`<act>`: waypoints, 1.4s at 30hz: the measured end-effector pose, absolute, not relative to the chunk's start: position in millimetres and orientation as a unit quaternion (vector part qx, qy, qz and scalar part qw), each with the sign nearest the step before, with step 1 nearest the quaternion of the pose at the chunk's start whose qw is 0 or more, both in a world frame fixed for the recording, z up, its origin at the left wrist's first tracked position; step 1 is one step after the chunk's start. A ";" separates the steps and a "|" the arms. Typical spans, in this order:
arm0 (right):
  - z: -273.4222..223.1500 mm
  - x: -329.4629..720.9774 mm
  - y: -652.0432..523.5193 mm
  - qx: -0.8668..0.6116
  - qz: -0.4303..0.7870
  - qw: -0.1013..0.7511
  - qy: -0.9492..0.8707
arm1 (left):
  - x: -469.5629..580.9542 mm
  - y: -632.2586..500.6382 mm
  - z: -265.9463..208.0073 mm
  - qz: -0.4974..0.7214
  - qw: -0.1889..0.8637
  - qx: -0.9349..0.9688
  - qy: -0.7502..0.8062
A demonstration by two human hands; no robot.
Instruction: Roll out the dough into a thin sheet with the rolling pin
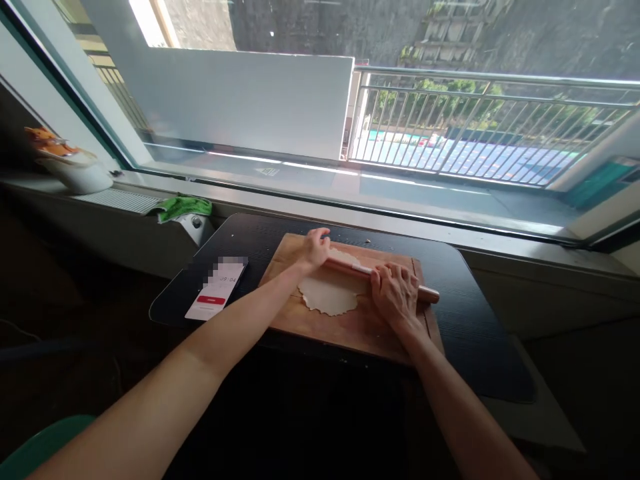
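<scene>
A wooden rolling pin lies slantwise across a flat, rough-edged sheet of dough. At the pin's left end is my left hand, its palm against the pin and its fingers bent over the far side. My right hand lies over the pin nearer its right end, fingers curved over the top. The right handle sticks out past this hand. Under the dough is a wooden cutting board; part of the dough is hidden by the pin.
The board rests on a dark table. A phone with a lit screen lies left of the board. Beyond the table are a window ledge, a green cloth and a white pot.
</scene>
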State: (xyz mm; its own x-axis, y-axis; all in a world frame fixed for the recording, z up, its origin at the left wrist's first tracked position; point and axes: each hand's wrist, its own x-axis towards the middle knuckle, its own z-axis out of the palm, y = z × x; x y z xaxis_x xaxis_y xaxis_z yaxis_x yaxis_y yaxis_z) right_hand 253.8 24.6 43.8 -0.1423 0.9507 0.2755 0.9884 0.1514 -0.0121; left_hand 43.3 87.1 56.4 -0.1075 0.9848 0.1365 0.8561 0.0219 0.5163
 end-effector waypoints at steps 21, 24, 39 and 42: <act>62.9 302.7 23.6 -0.801 0.011 0.088 -0.592 | 21.5 72.4 97.3 0.051 0.282 0.623 0.728; 66.4 304.7 24.7 -0.801 0.019 0.091 -0.592 | 23.9 65.9 95.4 0.074 0.301 0.615 0.725; 70.8 250.5 8.9 -0.714 -0.006 0.041 -0.698 | -3.6 28.5 112.2 0.124 0.108 0.649 0.743; 77.5 238.1 15.3 -0.690 -0.040 0.063 -0.720 | 37.7 45.0 99.2 0.187 0.042 0.727 0.659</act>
